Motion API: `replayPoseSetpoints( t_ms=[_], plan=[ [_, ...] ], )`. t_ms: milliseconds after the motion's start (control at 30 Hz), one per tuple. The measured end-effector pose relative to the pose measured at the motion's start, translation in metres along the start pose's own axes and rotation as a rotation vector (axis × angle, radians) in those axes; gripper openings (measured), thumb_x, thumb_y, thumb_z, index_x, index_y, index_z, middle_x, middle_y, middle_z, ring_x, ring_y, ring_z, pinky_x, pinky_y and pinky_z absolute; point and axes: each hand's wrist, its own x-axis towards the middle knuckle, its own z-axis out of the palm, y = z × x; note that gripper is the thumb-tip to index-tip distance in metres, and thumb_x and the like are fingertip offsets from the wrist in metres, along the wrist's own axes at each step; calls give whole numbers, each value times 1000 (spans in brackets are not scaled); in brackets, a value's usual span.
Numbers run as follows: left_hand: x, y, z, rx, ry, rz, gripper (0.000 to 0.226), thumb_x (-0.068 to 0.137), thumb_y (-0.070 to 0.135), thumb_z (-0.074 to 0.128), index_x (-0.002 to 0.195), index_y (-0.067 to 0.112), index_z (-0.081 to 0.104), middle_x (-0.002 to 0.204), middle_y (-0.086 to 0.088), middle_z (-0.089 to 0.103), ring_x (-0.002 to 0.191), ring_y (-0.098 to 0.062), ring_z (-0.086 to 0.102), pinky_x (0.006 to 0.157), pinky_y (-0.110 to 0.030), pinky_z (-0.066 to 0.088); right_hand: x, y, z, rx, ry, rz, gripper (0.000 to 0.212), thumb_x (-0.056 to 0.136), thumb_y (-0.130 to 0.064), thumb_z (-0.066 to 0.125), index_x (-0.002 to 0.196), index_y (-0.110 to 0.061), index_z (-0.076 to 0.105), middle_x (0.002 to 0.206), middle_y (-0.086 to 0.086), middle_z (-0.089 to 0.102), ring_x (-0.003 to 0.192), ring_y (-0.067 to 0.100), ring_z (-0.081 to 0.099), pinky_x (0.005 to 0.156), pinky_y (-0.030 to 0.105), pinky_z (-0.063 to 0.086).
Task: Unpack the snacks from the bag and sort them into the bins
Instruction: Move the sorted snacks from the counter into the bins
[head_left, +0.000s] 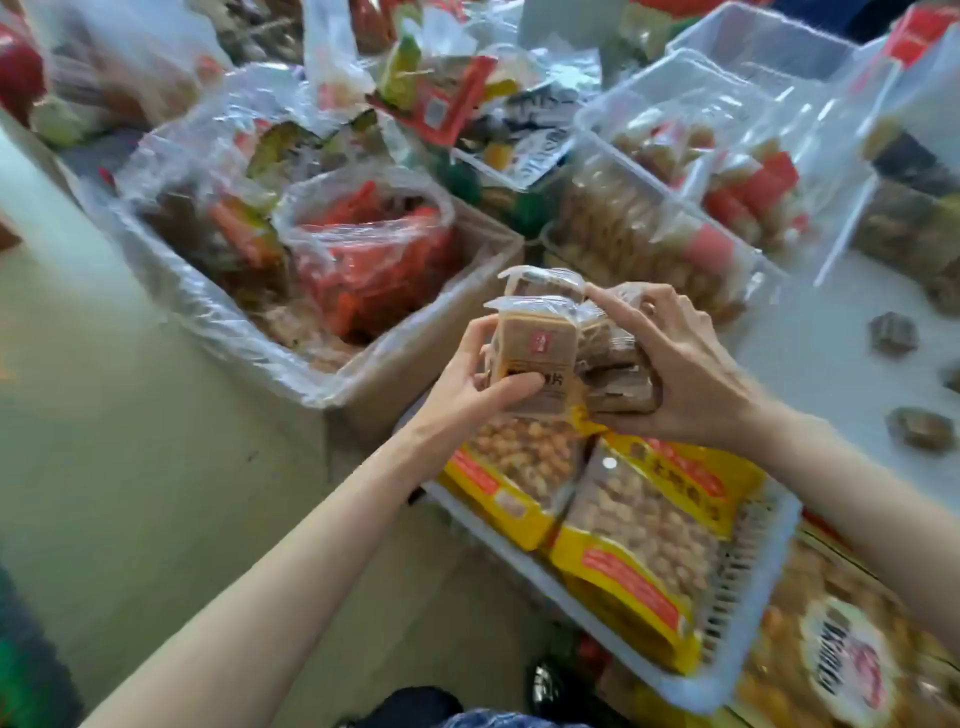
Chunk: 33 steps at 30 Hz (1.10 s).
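Crowded with clear bins (675, 104) and a plastic-lined box (208, 312), the table frames a sorting step: the left hand (467, 374) and right hand (675, 374), fingers curled, grip brown snack packets (540, 348) above the white basket (753, 597) (peanut bags inside), which next need their matching bin.
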Motion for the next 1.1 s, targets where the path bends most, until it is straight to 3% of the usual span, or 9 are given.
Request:
replayPoseSetpoints(
  t_ms=[233,367,467,600,700,767,900,1000,1100],
  plan=[
    [-159,28,-239,-16,417,-11,65,58,45,72,118,30,52,116,-4,65,107,-13,62,86,-21,48,157,-234,92,199,-133,-303,102,58,-65,61,144,-49,7,127,5,36,114,31,40,93,45,35],
    [-229,22,-343,-151,716,12,68,57,40,72,119,25,50,108,2,67,100,-13,63,88,-30,50,238,-356,145,239,-222,-487,106,59,-57,73,142,-44,10,132,8,37,116,33,41,95,46,36],
    [-256,6,-406,-258,882,22,75,56,36,72,122,20,42,109,0,63,96,-13,61,77,-27,51,291,-428,195,270,-290,-600,101,59,-56,69,141,-43,11,134,8,35,117,34,40,93,43,33],
    [-285,-31,-500,-424,1131,-24,70,52,33,72,116,24,45,113,-7,63,97,-26,62,69,-27,55,361,-508,288,341,-447,-646,103,60,-52,75,144,-43,16,134,6,33,118,31,38,94,42,33],
    [-315,-74,-576,-491,1353,-69,66,52,33,75,111,27,49,120,-14,62,108,-36,60,78,-34,53,407,-577,372,399,-607,-605,103,63,-45,80,145,-41,19,131,4,33,118,30,38,98,42,32],
    [-341,-107,-619,-546,1511,-155,65,48,35,77,107,30,51,121,-11,62,110,-35,59,85,-39,51,421,-622,427,399,-720,-531,101,63,-43,80,145,-40,20,132,3,33,121,30,38,101,43,31],
    [-398,-179,-697,-459,1670,-513,92,46,51,77,129,31,43,129,-5,57,115,-28,56,104,-48,41,432,-703,535,329,-932,-443,95,63,-50,77,142,-35,25,132,5,34,123,34,40,102,44,35],
    [-430,-235,-752,-475,1634,-702,65,78,36,72,133,29,37,129,-5,52,114,-26,52,102,-43,41,436,-748,613,242,-1076,-418,91,64,-56,76,137,-29,29,130,7,35,121,35,41,101,47,36],
    [-453,-300,-805,-489,1626,-821,62,84,29,69,135,22,35,125,-4,49,113,-24,48,95,-36,41,442,-791,693,255,-1127,-372,91,65,-57,75,137,-28,29,129,8,36,123,37,41,101,47,36]
  ],
)
